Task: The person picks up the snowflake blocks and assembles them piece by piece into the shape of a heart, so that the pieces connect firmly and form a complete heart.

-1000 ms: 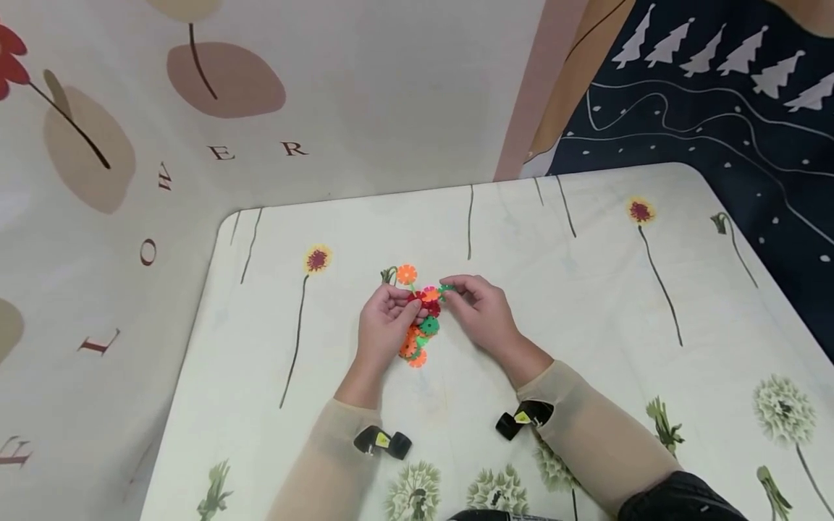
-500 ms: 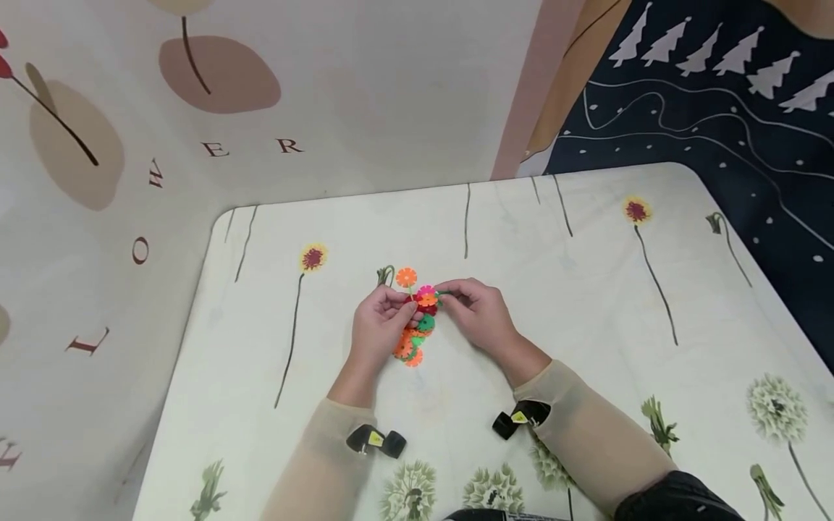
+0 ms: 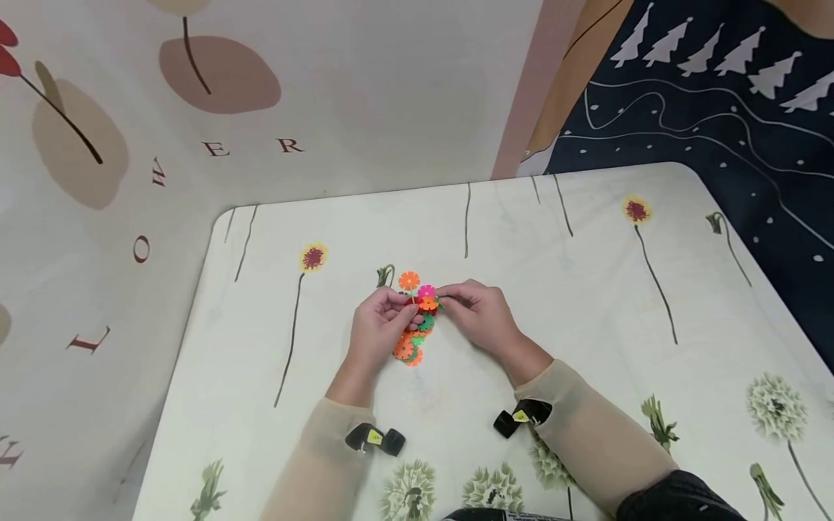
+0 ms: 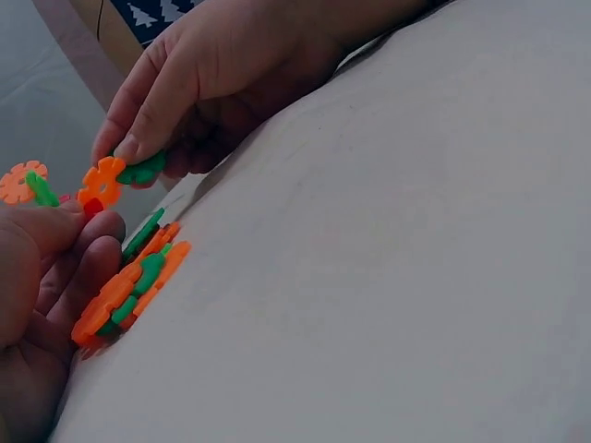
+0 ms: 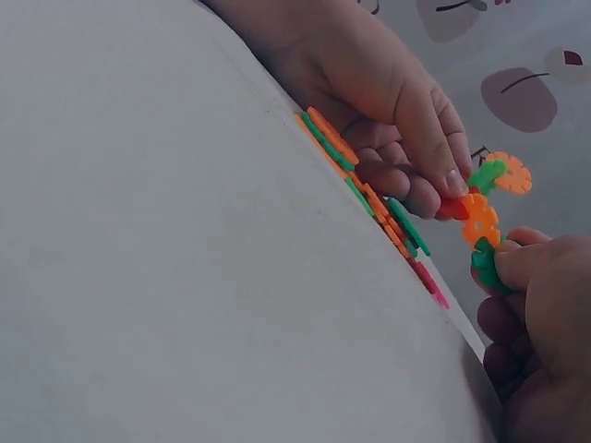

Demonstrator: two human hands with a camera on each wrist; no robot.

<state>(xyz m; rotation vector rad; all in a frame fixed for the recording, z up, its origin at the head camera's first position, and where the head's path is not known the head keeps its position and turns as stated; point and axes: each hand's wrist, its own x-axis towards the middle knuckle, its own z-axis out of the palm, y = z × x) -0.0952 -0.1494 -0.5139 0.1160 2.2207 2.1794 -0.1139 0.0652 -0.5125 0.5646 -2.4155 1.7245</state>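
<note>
My left hand (image 3: 379, 325) pinches a red notched plastic disc (image 5: 451, 209) between thumb and fingers. Joined to this piece are a light green disc (image 5: 486, 175) with an orange disc (image 5: 511, 173) at its end, and another orange disc (image 5: 480, 220) on the other side. At that second orange disc's edge is a green disc (image 4: 143, 169), which the thumb and fingertips of my right hand (image 3: 482, 316) pinch. The two edges meet; how deep the slots sit is unclear. From the head view, the right fingers mostly cover this green disc.
Beneath the left hand lies a loose pile of orange and green discs (image 3: 405, 346) on the flower-printed tabletop (image 3: 573, 289). A pink disc (image 3: 426, 291) shows just beyond the hands. A printed cloth wall (image 3: 391, 108) rises behind the table, with a dark tree-patterned cloth (image 3: 691, 137) at right.
The right hand has come slightly closer to the left hand, and its green disc is now more hidden by the fingers. The second orange disc has tilted into clearer view.
</note>
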